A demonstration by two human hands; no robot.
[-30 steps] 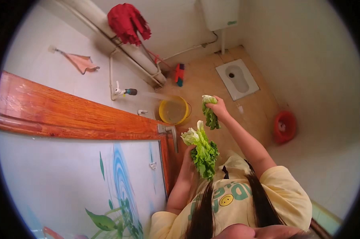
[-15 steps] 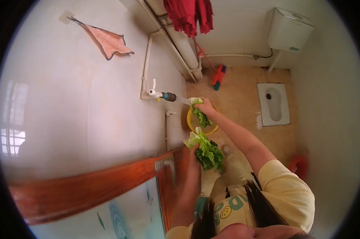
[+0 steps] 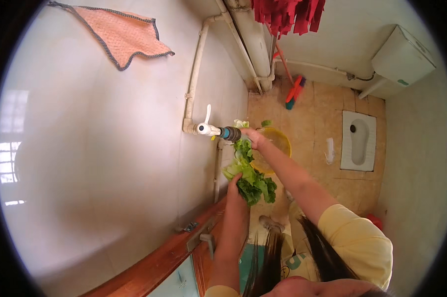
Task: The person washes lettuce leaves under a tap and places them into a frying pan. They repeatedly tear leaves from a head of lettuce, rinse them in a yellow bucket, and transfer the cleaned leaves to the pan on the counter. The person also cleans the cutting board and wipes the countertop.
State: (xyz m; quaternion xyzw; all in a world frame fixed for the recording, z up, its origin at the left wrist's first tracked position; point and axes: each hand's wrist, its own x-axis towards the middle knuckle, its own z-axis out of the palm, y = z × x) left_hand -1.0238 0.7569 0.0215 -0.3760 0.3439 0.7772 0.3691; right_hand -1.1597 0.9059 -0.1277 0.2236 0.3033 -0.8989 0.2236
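Observation:
My left hand is closed round the base of a bunch of lettuce, its dark green leaves spreading to the right. Just beyond it, my right hand grips a second piece of lettuce right by the tap's nozzle. That nozzle hides part of the right fingers and some of the leaf. The white tap has a dark, ribbed end and juts from the wall, its lever pointing up. Under my right forearm stands a yellow-rimmed basin on the floor. A loose green leaf shows at its far rim.
A wooden door with a metal handle is at the lower left. A squat toilet lies in the tiled floor at right. Farther off are a broom, a hanging red mop and pipes. An orange cloth hangs on the wall.
My right hand has brought its lettuce closer to the tap, so the nozzle now overlaps it. My left hand's lettuce has come up near the other piece. The view has shifted toward the wall.

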